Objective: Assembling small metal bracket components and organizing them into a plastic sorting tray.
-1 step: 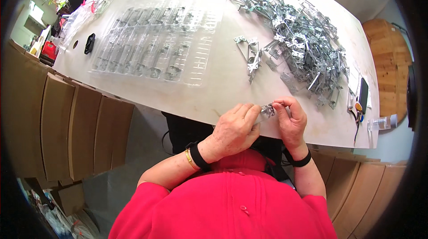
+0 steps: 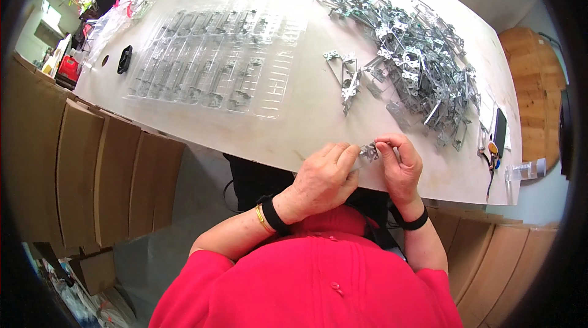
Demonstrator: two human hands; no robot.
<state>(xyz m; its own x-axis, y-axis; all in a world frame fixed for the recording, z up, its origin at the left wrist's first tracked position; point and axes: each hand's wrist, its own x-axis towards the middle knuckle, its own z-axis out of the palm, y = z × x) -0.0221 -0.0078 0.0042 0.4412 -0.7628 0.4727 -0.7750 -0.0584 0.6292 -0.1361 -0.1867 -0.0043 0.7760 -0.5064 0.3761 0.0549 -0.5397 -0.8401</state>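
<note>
At the table's near edge, my left hand is closed with its fingers pinched around a small grey metal bracket. My right hand meets it from the other side, thumb and forefinger pinching the bracket's right end. Most of the bracket's left part is hidden behind my left fingers. Beyond my hands, a few similar brackets lie loose beside a large tangled pile of metal brackets. To the left lies a clear plastic tray, with rows of brackets in its compartments.
The white table has a curved near edge. A black oblong object lies left of the tray. At the right edge are a dark phone-like object and a clear cylinder. Cardboard boxes stand at the left, more at lower right.
</note>
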